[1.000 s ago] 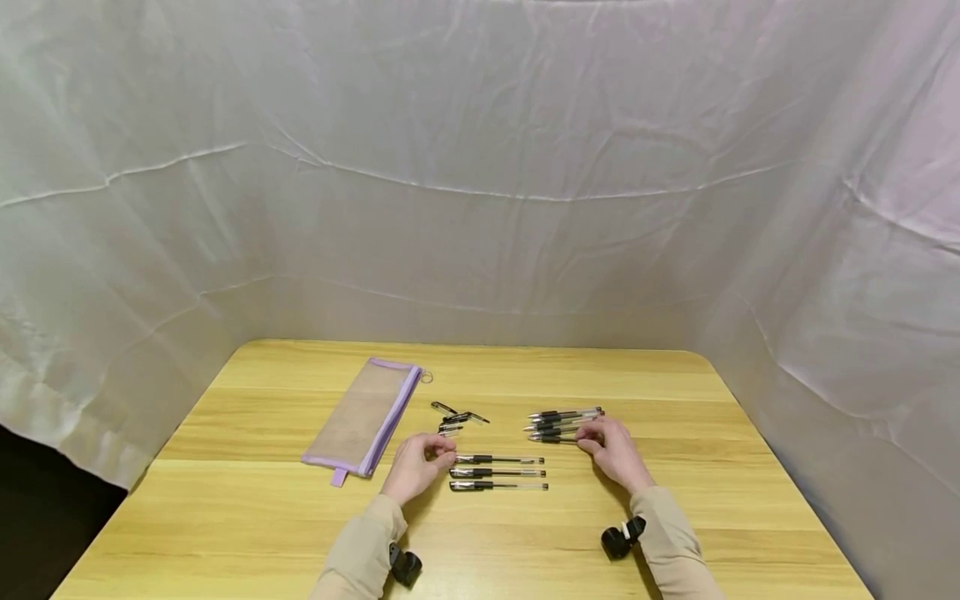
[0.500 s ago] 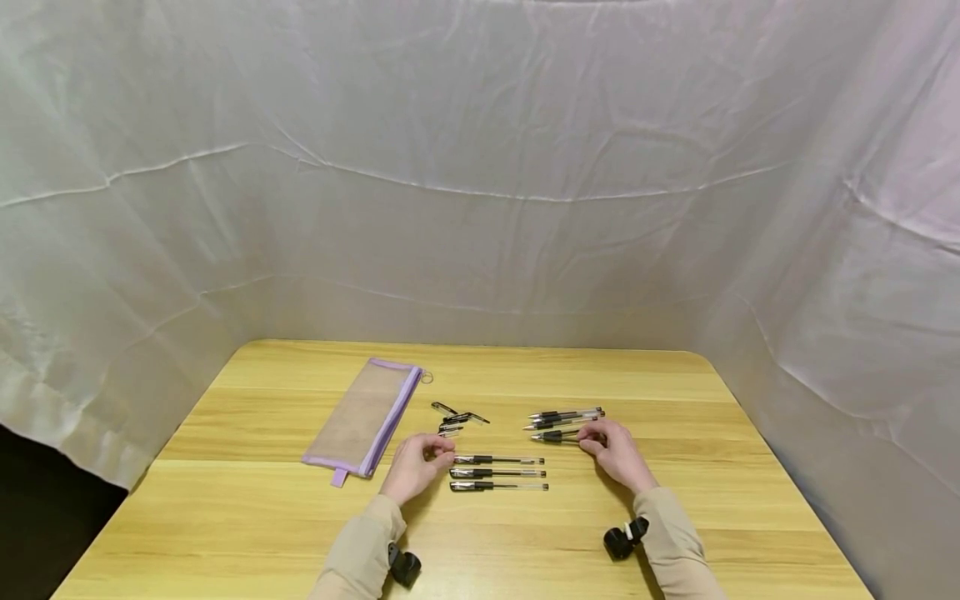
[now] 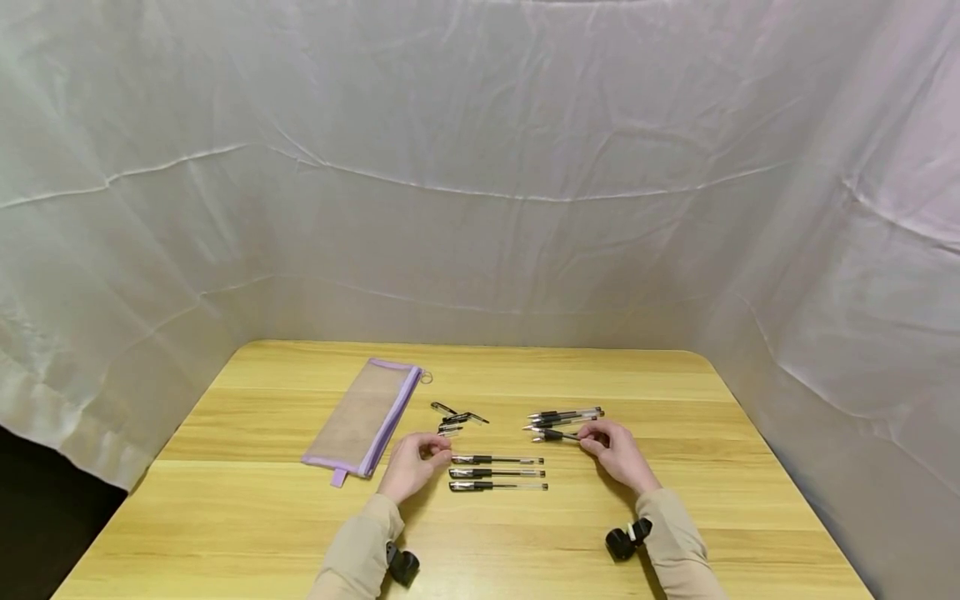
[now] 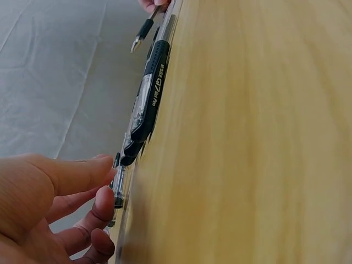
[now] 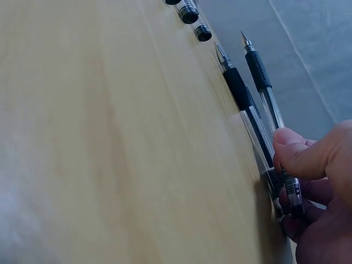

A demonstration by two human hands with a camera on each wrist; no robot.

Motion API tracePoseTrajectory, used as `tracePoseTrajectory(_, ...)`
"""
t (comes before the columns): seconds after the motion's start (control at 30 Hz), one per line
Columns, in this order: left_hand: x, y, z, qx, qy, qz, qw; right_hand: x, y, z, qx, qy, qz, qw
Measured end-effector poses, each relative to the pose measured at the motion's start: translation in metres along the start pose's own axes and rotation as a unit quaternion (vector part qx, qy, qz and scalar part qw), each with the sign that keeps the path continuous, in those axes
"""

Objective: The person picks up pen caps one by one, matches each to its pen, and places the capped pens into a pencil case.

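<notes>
My right hand [image 3: 613,457] pinches the rear end of an uncapped gel pen [image 5: 258,71] between thumb and fingers. Its tip points left, and the pen is raised a little at an angle beside another uncapped pen [image 5: 236,91]. More uncapped gel pens [image 3: 573,413] lie just beyond it. My left hand [image 3: 412,467] rests at the capped ends of three capped gel pens [image 3: 510,473] laid in a parallel row. Its fingers are loosely bent, with the thumb tip right by the far pen's cap. Beyond the left hand lies a small heap of loose pen caps [image 3: 452,419].
A purple-edged mesh zipper pouch [image 3: 360,417] with a ring lies flat to the left of the caps. The wooden table [image 3: 480,542] is surrounded by hanging grey-white fabric [image 3: 480,250] at the back and sides.
My right hand has shifted slightly right and toward me, and the pen it holds has tilted and slid a little with it. The left hand has drifted slightly left.
</notes>
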State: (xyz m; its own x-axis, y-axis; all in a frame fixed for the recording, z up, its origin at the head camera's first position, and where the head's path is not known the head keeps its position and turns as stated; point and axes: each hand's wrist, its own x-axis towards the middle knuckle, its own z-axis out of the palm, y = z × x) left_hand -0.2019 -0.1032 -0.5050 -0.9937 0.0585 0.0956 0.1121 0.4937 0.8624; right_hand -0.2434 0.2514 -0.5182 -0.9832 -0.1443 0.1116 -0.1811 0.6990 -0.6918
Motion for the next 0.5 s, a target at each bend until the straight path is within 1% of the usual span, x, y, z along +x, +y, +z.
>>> tracePoseTrajectory(0.2,0.005,-0.002,-0.001,-0.002,0.008,-0.02,0.9998,0.0,-0.001,-0.001,0.017,0.003,0.004,1.0)
tracePoseTrajectory(0.37,0.013,-0.003,-0.002,0.013,0.027,-0.017,0.9994,-0.002,-0.003,0.0,0.036,0.014,0.006,0.999)
tracePoseTrajectory(0.5,0.018,-0.004,-0.001,0.027,0.036,-0.025,0.9987,-0.003,-0.006,0.001,0.048,0.022,0.004,0.999)
